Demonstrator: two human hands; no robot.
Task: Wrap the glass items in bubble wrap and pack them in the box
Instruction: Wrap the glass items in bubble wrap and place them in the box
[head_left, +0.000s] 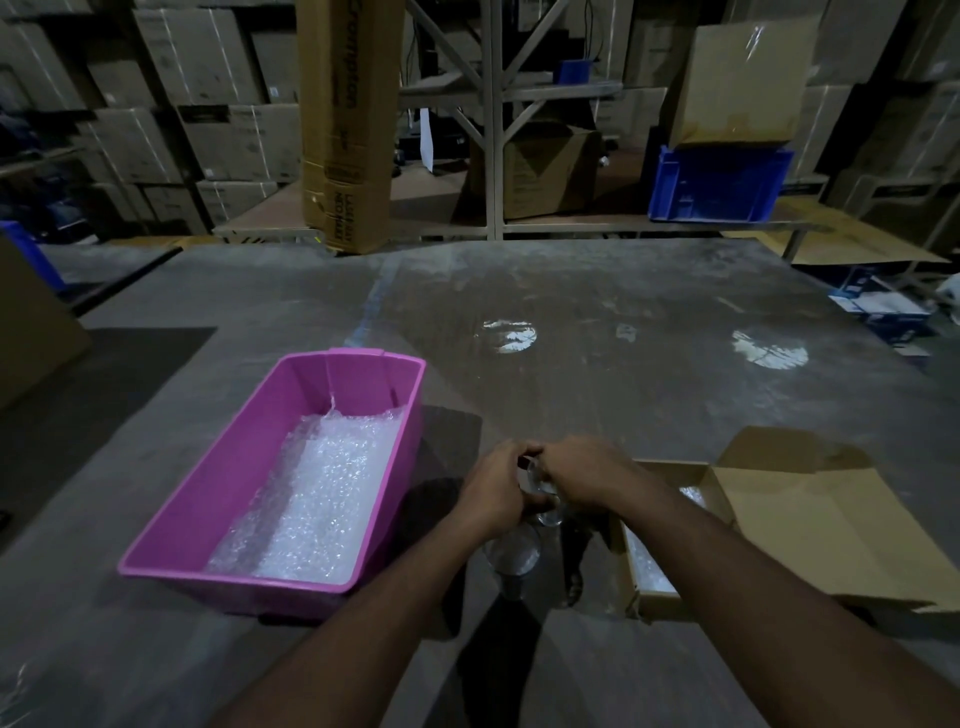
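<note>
Glass (540, 488) gripped by both left hand (496, 486) and right hand (584, 475); box (670, 551) waits at three o'clock — fold wrap snugly first.

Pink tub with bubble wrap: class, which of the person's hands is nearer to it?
Left. The left hand is just right of the pink tub, holding a glass. The right hand grips the same glass from the far side, nearer the cardboard box.

Grey table (597, 312), scuffed, glare patches. Pink tub (218, 499) left, bubble wrap (317, 493) inside. Open cardboard box (769, 509) right, flaps spread.
</note>
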